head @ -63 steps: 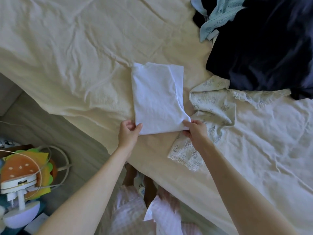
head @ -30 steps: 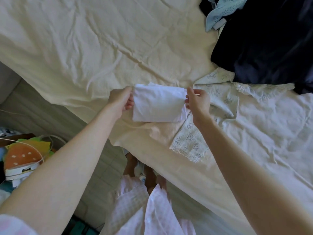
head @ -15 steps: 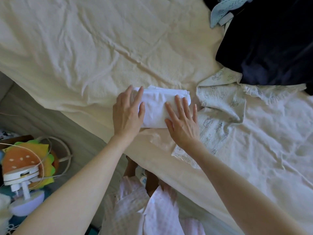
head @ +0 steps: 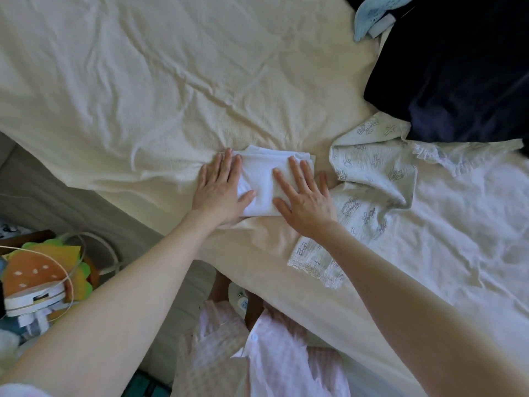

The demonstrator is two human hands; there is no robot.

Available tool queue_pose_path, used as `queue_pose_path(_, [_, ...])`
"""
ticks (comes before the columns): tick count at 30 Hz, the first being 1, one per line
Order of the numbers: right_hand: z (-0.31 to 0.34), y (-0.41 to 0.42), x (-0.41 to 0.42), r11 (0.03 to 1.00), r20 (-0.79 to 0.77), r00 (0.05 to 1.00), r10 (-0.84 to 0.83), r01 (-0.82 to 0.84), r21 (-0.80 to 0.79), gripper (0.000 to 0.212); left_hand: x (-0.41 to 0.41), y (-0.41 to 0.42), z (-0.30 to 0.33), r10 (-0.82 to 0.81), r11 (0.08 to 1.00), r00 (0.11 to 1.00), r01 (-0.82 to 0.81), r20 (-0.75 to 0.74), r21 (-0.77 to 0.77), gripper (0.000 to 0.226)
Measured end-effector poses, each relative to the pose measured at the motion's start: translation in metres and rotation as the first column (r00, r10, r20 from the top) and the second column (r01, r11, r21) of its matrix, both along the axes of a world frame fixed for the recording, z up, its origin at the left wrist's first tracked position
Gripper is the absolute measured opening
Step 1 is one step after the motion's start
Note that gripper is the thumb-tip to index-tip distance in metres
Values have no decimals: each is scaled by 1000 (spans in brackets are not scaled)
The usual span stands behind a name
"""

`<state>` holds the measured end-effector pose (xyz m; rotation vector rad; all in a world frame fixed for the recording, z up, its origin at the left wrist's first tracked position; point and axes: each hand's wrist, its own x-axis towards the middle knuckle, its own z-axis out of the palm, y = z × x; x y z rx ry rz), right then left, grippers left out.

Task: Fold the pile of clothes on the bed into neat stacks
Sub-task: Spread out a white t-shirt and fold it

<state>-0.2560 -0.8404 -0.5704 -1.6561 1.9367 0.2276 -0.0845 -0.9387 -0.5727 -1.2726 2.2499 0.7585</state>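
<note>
A small folded white garment (head: 264, 179) lies on the cream bed sheet (head: 143, 81) near the bed's front edge. My left hand (head: 220, 190) presses flat on its left side, fingers straight. Flat on its right side lies my right hand (head: 303, 196), fingers spread. To the right sits a pale printed garment with lace trim (head: 369, 181), unfolded. A dark navy garment (head: 458, 67) and a light blue piece (head: 372, 12) lie at the top right.
A white crumpled cloth (head: 458, 224) covers the bed's right side. On the floor at the left stand a burger-shaped toy (head: 34, 273) and a white hoop with cords (head: 94, 253). The bed edge runs diagonally from left to bottom right.
The white garment was folded in half away from me, lifted briefly, then laid down. Both hands went from pinching its corners to pressing flat on it.
</note>
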Motion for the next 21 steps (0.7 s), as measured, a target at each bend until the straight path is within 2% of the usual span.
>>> queue_pose_path(2, [12,-1,0,986,183,974,-136,150,-67,56,2,0,9,144,989,971,-137,-193,50,77])
queue_pose_path(3, [18,0,1,945,282,928,-242,292,-151,47,4,1,15,270,963,914,-253,-301,94,74])
queue_pose_path(5, [27,2,1,761,353,792,-499,595,-259,29,10,4,23,492,866,761,-477,-422,149,63])
queue_pose_path(6, [30,1,-2,653,365,677,-639,728,-207,21,13,4,26,553,821,714,-554,-429,135,56])
queue_pose_path(7, [31,-2,-7,534,389,518,-762,842,-76,13,15,3,27,600,783,686,-610,-413,125,50])
queue_pose_path(8, [32,-7,-12,410,412,338,-846,907,96,14,16,1,28,650,743,661,-656,-375,133,44])
queue_pose_path(10, [34,-19,-26,217,417,34,-908,890,400,21,15,-5,27,753,653,595,-727,-280,211,31])
queue_pose_path(11, [36,-24,-33,167,404,-55,-913,854,493,25,13,-8,26,796,605,553,-748,-248,272,24])
queue_pose_path(13, [39,-30,-42,126,351,-128,-928,777,616,35,9,-14,27,867,497,457,-770,-198,400,12])
queue_pose_path(15, [39,-31,-47,108,302,-160,-940,700,706,27,7,-19,28,907,415,395,-775,-147,477,16])
queue_pose_path(17, [39,-29,-50,94,277,-189,-942,643,760,16,9,-20,30,926,361,361,-767,-108,531,15])
queue_pose_path(19, [39,-25,-52,105,282,-185,-942,632,768,16,11,-19,32,935,329,344,-745,-89,580,5])
queue_pose_path(21, [42,-23,-51,132,304,-178,-936,624,770,17,13,-15,35,946,299,310,-728,-92,617,13])
